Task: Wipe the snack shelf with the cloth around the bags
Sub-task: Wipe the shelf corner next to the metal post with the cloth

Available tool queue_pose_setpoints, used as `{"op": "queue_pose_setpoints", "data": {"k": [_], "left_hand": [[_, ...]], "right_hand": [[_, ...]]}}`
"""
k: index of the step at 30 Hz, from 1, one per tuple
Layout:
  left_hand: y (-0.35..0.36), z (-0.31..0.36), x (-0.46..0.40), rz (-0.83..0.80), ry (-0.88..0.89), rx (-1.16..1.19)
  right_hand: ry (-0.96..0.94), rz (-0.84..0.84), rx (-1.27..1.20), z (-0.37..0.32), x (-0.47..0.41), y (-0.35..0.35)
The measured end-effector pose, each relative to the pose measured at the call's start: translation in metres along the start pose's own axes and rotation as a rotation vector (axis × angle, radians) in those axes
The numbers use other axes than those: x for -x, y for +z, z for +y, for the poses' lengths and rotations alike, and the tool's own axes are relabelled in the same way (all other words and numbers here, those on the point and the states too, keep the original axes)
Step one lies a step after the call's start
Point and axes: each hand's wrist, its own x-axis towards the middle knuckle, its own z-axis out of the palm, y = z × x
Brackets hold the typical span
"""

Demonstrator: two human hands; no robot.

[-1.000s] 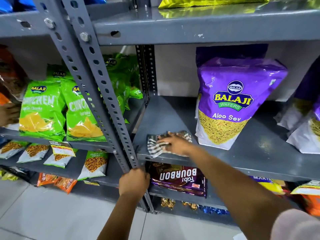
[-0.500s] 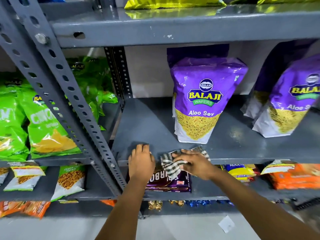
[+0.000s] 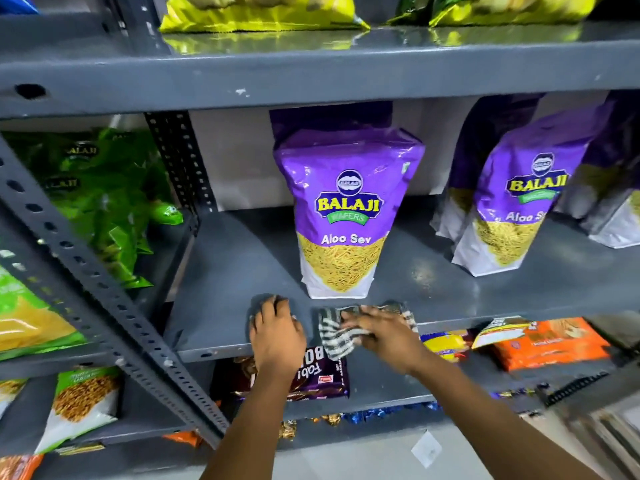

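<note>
Nearest, right hand (image 3: 384,336) pressing the cloth (image 3: 341,336) on the shelf (image 3: 242,271) front lip, fingers spread flat over it, one corner drooping past the edge. Left hand (image 3: 277,336) just beside, palm down on the lip, fingers together, empty. Soft, limp, light; best bunched under the palm. Farther back, bags (image 3: 346,216) upright: light, slick, probably easy to tip.

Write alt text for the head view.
A right hand presses a striped cloth on the front edge of a grey shelf, just before a purple bag. The left hand rests flat on the shelf beside it. A second purple bag stands further right.
</note>
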Motion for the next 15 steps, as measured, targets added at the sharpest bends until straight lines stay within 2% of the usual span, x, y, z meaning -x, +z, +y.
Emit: {"op": "queue_pose_setpoints", "data": {"k": [2,6,8,11,15], "left_hand": [[0.01,0.013,-0.002,0.018,-0.02,0.017],[0.027,0.028,-0.001,0.096,-0.098,0.053],[0.029,0.031,-0.002,0.086,-0.096,0.046],[0.024,0.024,-0.002,0.054,-0.076,0.038],[0.007,-0.005,0.004,0.165,-0.192,0.029]], "right_hand": [[-0.005,0.055,0.021,0.02,0.007,-0.008],[-0.012,0.066,0.027,0.055,0.018,-0.027],[-0.004,0.058,0.036,0.063,0.02,-0.033],[0.005,0.073,0.089,0.07,0.02,-0.035],[0.001,0.115,0.229,0.061,0.021,-0.04]]}}
